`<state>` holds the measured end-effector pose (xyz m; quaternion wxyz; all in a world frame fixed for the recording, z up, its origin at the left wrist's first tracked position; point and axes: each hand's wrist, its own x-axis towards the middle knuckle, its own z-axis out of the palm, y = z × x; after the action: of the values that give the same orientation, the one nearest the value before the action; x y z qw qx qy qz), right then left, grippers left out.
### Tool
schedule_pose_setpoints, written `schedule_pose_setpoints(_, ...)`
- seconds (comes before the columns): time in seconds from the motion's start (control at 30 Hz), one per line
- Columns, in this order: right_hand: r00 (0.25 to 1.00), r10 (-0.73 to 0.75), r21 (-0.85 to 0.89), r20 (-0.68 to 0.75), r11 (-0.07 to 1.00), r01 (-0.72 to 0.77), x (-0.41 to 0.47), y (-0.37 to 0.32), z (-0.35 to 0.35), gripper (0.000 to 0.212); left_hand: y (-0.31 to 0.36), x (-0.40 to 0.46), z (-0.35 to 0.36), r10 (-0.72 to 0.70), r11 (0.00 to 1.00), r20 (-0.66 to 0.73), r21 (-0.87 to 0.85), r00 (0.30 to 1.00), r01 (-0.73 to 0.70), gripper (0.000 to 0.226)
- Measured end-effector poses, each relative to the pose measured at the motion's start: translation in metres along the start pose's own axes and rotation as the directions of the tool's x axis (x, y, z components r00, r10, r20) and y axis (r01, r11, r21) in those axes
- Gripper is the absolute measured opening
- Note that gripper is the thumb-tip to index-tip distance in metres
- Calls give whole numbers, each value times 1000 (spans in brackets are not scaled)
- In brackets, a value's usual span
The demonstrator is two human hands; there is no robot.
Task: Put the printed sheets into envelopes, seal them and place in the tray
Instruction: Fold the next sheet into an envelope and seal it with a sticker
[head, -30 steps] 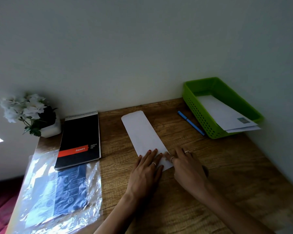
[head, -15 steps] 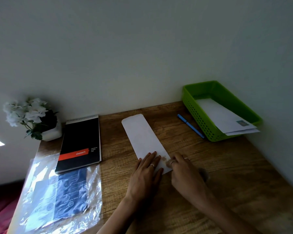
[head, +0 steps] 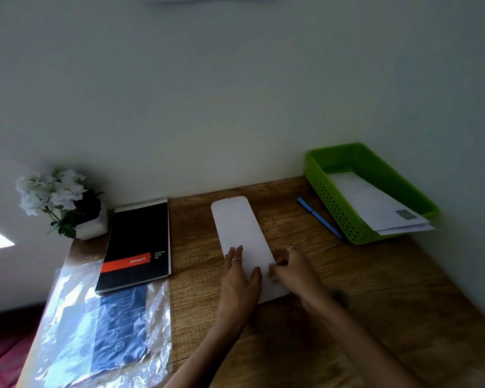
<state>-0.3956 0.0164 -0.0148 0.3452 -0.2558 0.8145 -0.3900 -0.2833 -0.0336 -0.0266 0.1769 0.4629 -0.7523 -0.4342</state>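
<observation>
one envelope (head: pixel 240 233) on desk, one tray (head: pixel 333 191), pen (head: pixel 318 217), notebook (head: pixel 139 245).

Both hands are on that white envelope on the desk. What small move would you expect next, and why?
Probably a lift towards the tray. The left hand lies flat on the white envelope, while the right hand curls at its near right edge, seemingly pinching it, though blur hides the fingertips. The green tray at the right already holds other envelopes.
</observation>
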Motion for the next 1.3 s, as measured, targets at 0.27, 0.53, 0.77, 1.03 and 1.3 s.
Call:
schedule_pose_setpoints(0.27, 991, -69, 32, 115, 997, 66, -11, -1, 1, 43, 2, -1, -5, 6, 999, 26, -51, 1000, -5, 56)
schedule_pose_setpoints(0.53, 966, -243, -87, -93, 968, 235, -18, -20, -42, 41, 17, 23, -8, 112, 991, 44, -84, 993, -108, 45)
schedule_pose_setpoints(0.77, 901, -182, 209, -393, 937, 280, -30, -26, -135, 40, 30, 61, -6, 85, 885, 313, 412, 946, -216, 58)
schedule_pose_setpoints(1.03, 895, 91, 514, -436, 842, 165, -24, -13, -219, 16, 27, 78, 0, -47, 737, 419, 627, 907, -252, 85)
schedule_pose_setpoints(1.3, 903, 128, 510, -410, 853, 110, 2, -6, -234, 21, 18, 68, -9, -20, 680, 375, 685, 927, -263, 75)
